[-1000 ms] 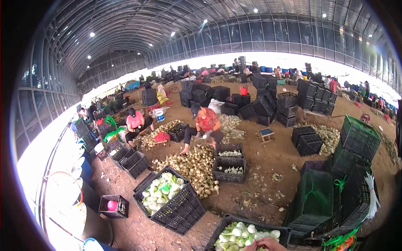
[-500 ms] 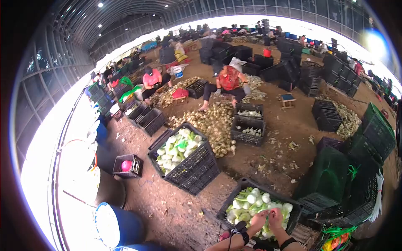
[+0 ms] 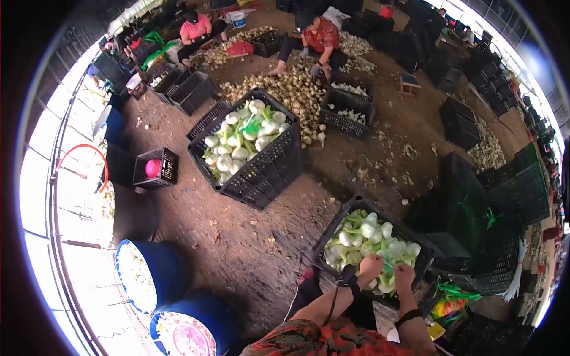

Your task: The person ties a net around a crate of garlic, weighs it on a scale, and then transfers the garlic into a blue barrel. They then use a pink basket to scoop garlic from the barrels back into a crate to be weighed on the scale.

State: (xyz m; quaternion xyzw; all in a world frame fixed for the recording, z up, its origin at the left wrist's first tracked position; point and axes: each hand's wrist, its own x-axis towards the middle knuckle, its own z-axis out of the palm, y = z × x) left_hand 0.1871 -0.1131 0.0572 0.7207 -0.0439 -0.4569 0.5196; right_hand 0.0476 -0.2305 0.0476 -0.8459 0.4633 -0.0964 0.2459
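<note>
Holding both hands over near crate (image 3: 405, 230), just above white bulbs with green stalks (image 3: 371, 218). Pinching what looks like thin green strip (image 3: 389, 261): left hand (image 3: 370, 267) at one side, right hand (image 3: 405, 276) at the other. Keeping grip nearly closed on both, fingertips together, with only a short span between. Can't tell exact finger wrap, too small. Probably held apart like that to keep strip taut, and low so as to stay close to bulbs.

Likely packed loose and high in near crate for easy reach. Looks smooth, glossy and round at bulb ends, ribbed and pale green along stalks. Seeing rigid black plastic on near crate, with raised rim.

Relative to near crate: find bigger filled crate (image 3: 261, 178) ahead-left, perforated lattice walls, tilted-looking through wide lens. Find blue barrels (image 3: 172, 267) well left, smooth and rounded, holding pale scraps. Find dark stacked crates (image 3: 454, 222) just right, plus bundle of thin white strips (image 3: 514, 282) farther right. Find heap of rough, tan bulbs (image 3: 297, 98) beyond, beside seated person in red patterned top (image 3: 323, 38).
</note>
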